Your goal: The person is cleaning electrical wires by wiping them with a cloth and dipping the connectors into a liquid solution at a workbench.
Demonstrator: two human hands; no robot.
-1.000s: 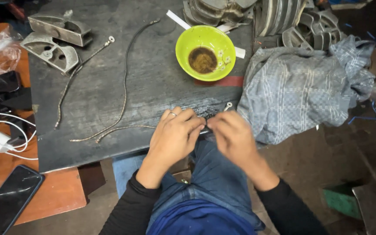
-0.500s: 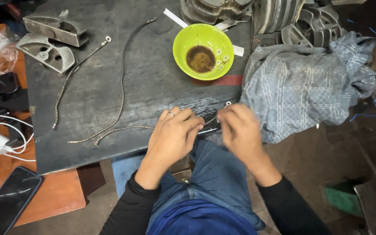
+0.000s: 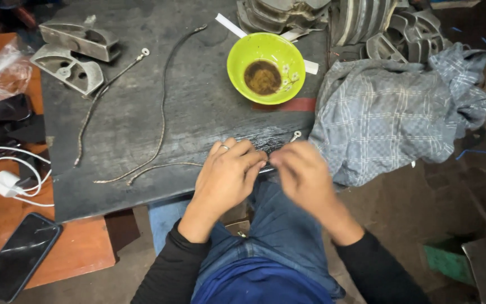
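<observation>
- The dark work board [image 3: 142, 112] ends at a near edge that runs just under both hands; past it come the person's blue-jeaned knees and bare ground.
- The board's left edge meets an orange table [image 3: 85, 253] holding a black phone [image 3: 18, 256] and a white charger cable [image 3: 7, 174].
- The right side is crowded: a checked grey cloth [image 3: 389, 118] lies bunched just beside the right hand, with grey metal castings [image 3: 400, 34] heaped behind it.
- Open board surface lies to the left of the hands and up the middle, crossed only by two long loose cables [image 3: 161, 107].
- A green bowl [image 3: 265, 67] with brown liquid stands well above the hands, and two metal brackets [image 3: 68, 53] sit at the far left corner.
- The left hand [image 3: 226, 177] is curled, fingertips pinched towards the right hand; a ring shows on one finger.
- The right hand [image 3: 305, 174] is likewise curled, blurred, its fingertips meeting the left's.
- The short cable [image 3: 295, 137] they work on lies along the near edge between and under the fingertips; only its ring terminal pokes out just above the right hand. How firmly each hand grips it cannot be told.
</observation>
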